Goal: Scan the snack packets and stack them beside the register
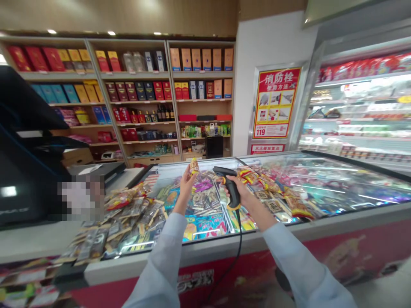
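Observation:
My left hand [186, 184] is closed around a small yellow and red snack packet [194, 167], held upright over the glass-topped freezer [167, 171]. To its right, my right hand [239, 190] grips the handle of a black and yellow barcode scanner [231, 184]. The scanner's head points left, toward the packet, with a gap between the two. From its base a black cable [239, 239] hangs over the freezer's front edge. More snack packets [128, 209] lie heaped on the left of the glass, and others [276, 192] lie on the right.
A dark checkout terminal [25, 149] stands on the counter [25, 244] at left. Shelves [141, 102] of boxed goods and bottles line the back wall. A red poster [274, 102] hangs beside them, and a lit display fridge [362, 102] is at the right.

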The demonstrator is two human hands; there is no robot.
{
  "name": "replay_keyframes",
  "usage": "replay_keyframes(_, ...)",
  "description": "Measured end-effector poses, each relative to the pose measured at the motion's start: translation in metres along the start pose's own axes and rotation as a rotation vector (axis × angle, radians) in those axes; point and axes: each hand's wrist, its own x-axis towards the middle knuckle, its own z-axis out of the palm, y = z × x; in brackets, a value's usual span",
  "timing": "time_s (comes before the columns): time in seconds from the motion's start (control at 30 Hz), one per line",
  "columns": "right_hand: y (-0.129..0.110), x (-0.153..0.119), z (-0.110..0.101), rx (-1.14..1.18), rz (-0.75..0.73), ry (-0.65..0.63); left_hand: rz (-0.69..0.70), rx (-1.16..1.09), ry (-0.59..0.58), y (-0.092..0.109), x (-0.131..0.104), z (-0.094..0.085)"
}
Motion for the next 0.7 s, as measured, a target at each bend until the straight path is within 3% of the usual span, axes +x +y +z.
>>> replay_keyframes(0.23,0.021,0.009,0.009,-0.020,0.055,0.001,0.034,0.026,0.029,-0.006,-0.009,-0.029)
replay_keyframes(0.7,0.033,0.010,0.012,-0.064,0.030,0.042,-0.035,0.071,-0.009,-0.010,-0.020,-0.037)
